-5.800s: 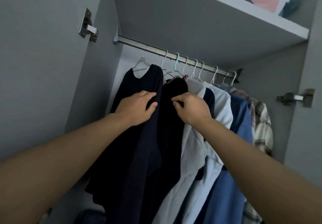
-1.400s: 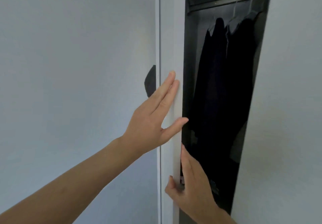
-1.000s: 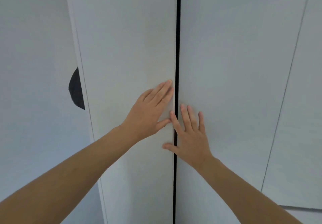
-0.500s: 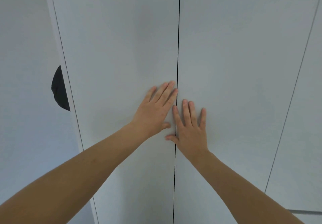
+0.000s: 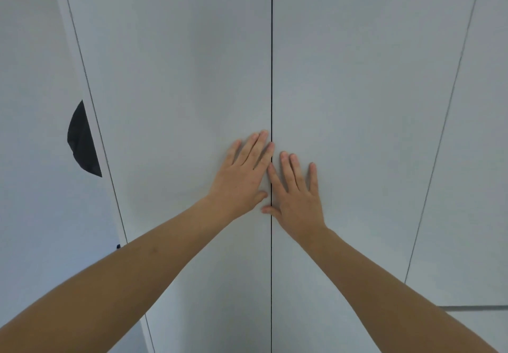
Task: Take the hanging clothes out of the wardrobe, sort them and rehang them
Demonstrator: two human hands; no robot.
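Observation:
Two pale grey wardrobe doors fill the head view, closed, with a thin dark seam between them. My left hand (image 5: 242, 176) lies flat with straight fingers on the left door (image 5: 178, 91), just left of the seam. My right hand (image 5: 295, 190) lies flat on the right door (image 5: 357, 91), just right of the seam, its thumb reaching the seam. The hanging clothes are hidden behind the doors.
A dark half-round shape (image 5: 82, 141) shows past the left door's outer edge, against the pale surface (image 5: 33, 160) on the left. Another grey panel (image 5: 478, 160) adjoins the right door, with a horizontal joint low on the right.
The wardrobe was open with my hands on the hanging clothes; the doors then swung closed. Over the last half second both hands have stayed pressed flat by the seam.

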